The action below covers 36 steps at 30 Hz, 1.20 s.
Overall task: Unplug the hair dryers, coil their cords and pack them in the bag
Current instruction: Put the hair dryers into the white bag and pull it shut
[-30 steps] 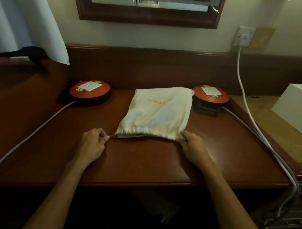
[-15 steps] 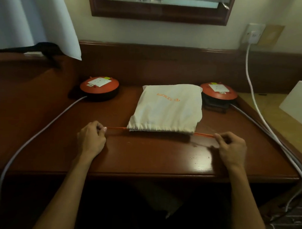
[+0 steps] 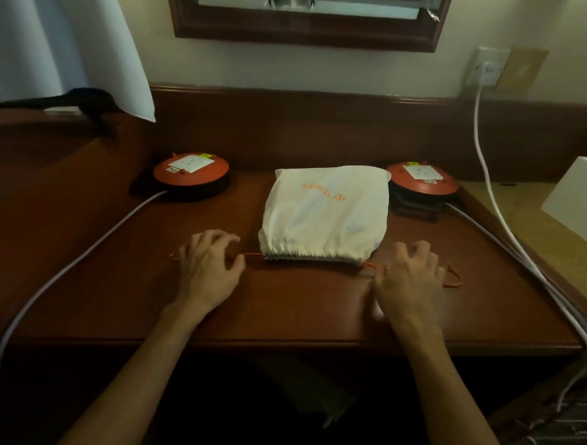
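Bag (image 3: 324, 213) lies cinched shut, contents hidden.

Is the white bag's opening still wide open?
No, the bag has its mouth gathered tight into puckers, with the orange string pulled out on both sides across the desk.

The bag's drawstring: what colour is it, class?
Orange. The drawstring shows best in the head view, running out from both sides of the cream bag.
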Tool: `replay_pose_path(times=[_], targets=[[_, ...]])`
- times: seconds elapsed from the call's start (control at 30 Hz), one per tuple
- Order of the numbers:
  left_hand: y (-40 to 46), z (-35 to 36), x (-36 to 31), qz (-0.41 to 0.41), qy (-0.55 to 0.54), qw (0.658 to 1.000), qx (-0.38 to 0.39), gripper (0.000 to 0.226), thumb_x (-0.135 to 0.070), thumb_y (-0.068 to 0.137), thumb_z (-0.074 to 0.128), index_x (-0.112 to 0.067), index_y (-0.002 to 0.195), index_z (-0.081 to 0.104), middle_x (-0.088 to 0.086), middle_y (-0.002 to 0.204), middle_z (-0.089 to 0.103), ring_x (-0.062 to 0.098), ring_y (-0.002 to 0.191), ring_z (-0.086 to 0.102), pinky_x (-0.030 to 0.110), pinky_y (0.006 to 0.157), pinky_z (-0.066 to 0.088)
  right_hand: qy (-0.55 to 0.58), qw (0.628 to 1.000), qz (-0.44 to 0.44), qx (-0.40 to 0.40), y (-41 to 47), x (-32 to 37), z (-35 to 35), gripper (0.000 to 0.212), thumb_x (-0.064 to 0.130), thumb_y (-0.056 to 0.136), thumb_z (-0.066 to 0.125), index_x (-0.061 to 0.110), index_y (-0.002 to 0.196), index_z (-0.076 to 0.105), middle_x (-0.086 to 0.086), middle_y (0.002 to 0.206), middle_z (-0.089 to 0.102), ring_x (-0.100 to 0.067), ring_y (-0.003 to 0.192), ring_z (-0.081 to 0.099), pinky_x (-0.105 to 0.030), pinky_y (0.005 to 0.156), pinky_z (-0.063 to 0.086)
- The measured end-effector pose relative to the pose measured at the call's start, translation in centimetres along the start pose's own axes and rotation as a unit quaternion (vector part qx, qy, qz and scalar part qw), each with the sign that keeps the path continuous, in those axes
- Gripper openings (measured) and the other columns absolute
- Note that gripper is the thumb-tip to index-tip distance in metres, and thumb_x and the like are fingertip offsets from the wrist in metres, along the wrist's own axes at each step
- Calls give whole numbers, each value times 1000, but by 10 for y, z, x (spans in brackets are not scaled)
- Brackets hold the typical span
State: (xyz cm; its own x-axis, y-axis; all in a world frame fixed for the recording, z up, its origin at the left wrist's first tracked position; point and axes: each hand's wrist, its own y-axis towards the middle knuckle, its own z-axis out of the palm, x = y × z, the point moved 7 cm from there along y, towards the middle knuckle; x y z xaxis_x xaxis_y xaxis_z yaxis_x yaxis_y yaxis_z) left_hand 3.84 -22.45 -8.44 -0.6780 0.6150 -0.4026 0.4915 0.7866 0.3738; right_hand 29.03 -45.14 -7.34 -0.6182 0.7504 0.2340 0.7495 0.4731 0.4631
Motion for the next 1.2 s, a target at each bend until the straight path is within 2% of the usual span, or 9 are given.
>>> replay_pose_path(times=[0.1, 0.2, 0.33, 0.47, 0.7, 0.83, 1.0, 1.07, 1.2], targets=[[9, 28, -25, 4, 11, 996, 87, 42, -56, 95, 60, -26, 124, 63, -2, 129, 56, 23, 129, 45, 43, 107, 32, 51, 997, -27, 42, 2, 28, 18, 28, 35, 93, 58, 13, 110, 62, -8, 111, 60, -29, 108, 51, -45, 92, 38], [15, 39, -32, 5, -22, 996, 82, 27, -48, 96, 64, -21, 94, 61, -3, 99, 54, 25, 108, 52, 38, 88, 39, 82, 992, -19, 97, 6, 25, 36, 27, 37, 100, 54, 12, 101, 63, -6, 108, 60, -28, 107, 50, -44, 94, 38], [19, 29, -27, -5, -173, 984, 47, 27, -38, 92, 73, -19, 75, 64, -3, 69, 61, 21, 69, 60, 35, 61, 43, 283, 947, -23, 152, 11, 19, 38, 33, 29, 102, 56, 6, 79, 57, -8, 79, 64, -29, 79, 62, -44, 68, 48], [36, -6, -38, 30, -204, 979, -5, 15, -35, 85, 79, -22, 77, 75, -8, 68, 66, 10, 66, 62, 28, 57, 47, 377, 921, -33, 93, 44, 10, 3, 31, 20, 96, 68, 2, 71, 63, -12, 62, 61, -18, 56, 50, -32, 53, 38], [81, -72, -49, 85, -181, 972, -121, 18, -25, 80, 84, -12, 73, 75, -5, 61, 63, 7, 58, 56, 23, 52, 41, 357, 932, -64, 18, 109, 15, -37, 29, 21, 94, 70, 3, 72, 65, -8, 63, 64, -25, 59, 60, -39, 54, 46], [113, -111, -54, 94, -150, 970, -165, 19, -26, 85, 82, -11, 77, 75, -4, 68, 63, 10, 65, 57, 17, 56, 37, 344, 935, -64, -60, 142, 17, -66, 28, 16, 94, 70, 5, 71, 59, -7, 67, 61, -16, 58, 52, -18, 54, 37], [117, -112, -44, 107, -126, 974, -156, 17, -24, 85, 81, -8, 81, 76, -2, 69, 65, 1, 61, 54, 14, 55, 34, 332, 935, -88, -88, 133, 16, -63, 27, 22, 97, 67, 4, 77, 63, -8, 71, 65, -26, 66, 61, -38, 59, 50], [111, -113, -31, 109, -116, 974, -162, 18, -24, 84, 83, -7, 79, 77, 2, 71, 68, 9, 62, 57, 21, 56, 40, 329, 934, -86, -106, 124, -4, -64, 28, 23, 96, 67, 5, 76, 62, -9, 68, 64, -28, 63, 61, -45, 58, 53], [92, -104, -17, 124, -101, 974, -159, 18, -21, 82, 83, -7, 75, 74, 4, 70, 67, 14, 67, 58, 28, 63, 43, 300, 941, -109, -111, 99, -25, -67, 24, 22, 96, 68, 14, 75, 60, 6, 58, 57, -16, 50, 55, -36, 47, 43]])
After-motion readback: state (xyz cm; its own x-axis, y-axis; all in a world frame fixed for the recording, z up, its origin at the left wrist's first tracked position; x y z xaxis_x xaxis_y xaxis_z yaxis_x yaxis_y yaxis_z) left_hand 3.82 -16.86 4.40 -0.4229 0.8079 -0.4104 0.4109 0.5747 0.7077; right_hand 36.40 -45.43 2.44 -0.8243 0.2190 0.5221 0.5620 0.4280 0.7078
